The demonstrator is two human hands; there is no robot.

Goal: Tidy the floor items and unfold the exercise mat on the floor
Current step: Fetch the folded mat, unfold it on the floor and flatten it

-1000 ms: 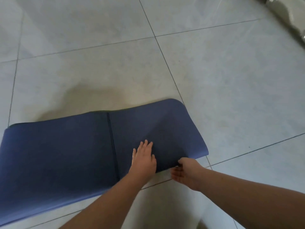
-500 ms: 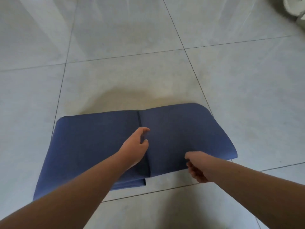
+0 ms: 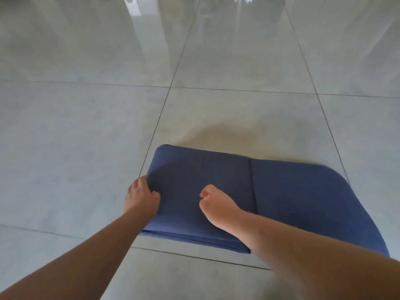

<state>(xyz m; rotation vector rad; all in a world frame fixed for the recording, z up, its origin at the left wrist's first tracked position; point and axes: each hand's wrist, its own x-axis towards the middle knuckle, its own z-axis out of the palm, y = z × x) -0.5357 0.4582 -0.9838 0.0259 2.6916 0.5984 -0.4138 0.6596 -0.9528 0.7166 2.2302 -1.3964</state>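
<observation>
The blue exercise mat [image 3: 281, 198] lies folded in layers on the tiled floor, with a seam running across its top and stacked edges showing along the near side. My left hand [image 3: 141, 197] is at the mat's left edge, fingers curled round that edge and thumb on top. My right hand [image 3: 213, 200] is over the left half of the mat, curled into a fist with nothing in it. I cannot tell whether it touches the mat.
Glossy grey floor tiles [image 3: 86, 137] with dark grout lines stretch out on all sides of the mat. Bright reflections streak the far tiles. No other objects are in view.
My left hand has moved from the mat's middle seam to its left edge. My right hand has left the near edge and moved over the left half. The view has swung left.
</observation>
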